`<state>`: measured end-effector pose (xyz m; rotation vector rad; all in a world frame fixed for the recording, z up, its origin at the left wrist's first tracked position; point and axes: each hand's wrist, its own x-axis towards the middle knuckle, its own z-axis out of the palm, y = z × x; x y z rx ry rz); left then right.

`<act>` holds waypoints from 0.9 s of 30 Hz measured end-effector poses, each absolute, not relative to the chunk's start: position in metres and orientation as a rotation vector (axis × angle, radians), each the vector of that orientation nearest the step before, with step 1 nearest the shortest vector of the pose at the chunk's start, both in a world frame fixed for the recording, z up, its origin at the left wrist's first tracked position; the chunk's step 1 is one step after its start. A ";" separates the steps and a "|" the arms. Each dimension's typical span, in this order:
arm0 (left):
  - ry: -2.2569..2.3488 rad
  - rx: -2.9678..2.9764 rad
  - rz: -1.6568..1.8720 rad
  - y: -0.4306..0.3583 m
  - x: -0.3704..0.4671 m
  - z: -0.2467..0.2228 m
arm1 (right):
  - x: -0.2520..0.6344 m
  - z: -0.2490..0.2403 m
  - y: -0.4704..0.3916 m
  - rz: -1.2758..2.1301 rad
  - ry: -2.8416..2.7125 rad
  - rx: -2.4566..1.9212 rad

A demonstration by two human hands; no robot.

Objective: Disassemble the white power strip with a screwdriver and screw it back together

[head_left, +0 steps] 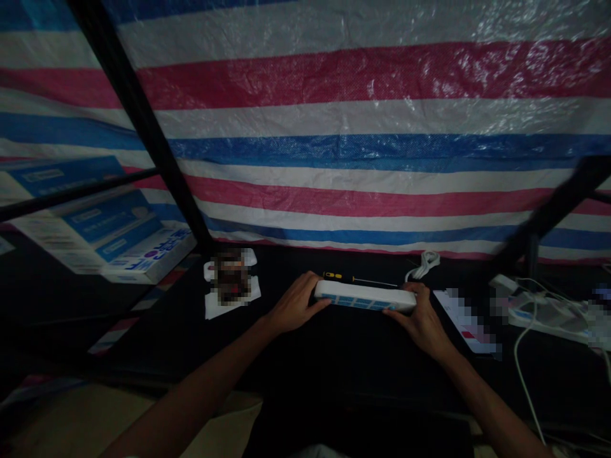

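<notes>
Between both hands is a long white power strip (pixel 366 292), its near side marked with blue panels. My left hand (pixel 300 301) is closed round its left end, thumb along the near side. The right end is gripped by my right hand (pixel 421 318), also with the thumb at the front. A white cord (pixel 424 264) lies bundled just behind that end; the strip's right end is partly hidden by my fingers. Behind the strip, a screwdriver (pixel 377 281) with a black and yellow handle lies on the black table (pixel 344 362).
White papers (pixel 233 302) with a blurred picture lie left. On the right are a flat white item (pixel 465 321) and another power strip (pixel 548 318) with trailing cables. Blue and white boxes (pixel 112 219) stand beyond a black metal post (pixel 143 114). A striped sheet (pixel 344 152) hangs behind.
</notes>
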<state>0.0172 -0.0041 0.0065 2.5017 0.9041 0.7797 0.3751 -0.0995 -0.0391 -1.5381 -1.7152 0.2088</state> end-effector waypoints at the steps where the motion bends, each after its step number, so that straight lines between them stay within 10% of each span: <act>1: 0.907 2.496 0.783 -0.005 0.017 0.008 | 0.375 -0.038 -0.100 0.182 -1.729 -1.519; 27: 0.906 2.379 0.693 -0.005 0.007 0.007 | 0.362 -0.012 -0.112 0.364 -1.914 -1.525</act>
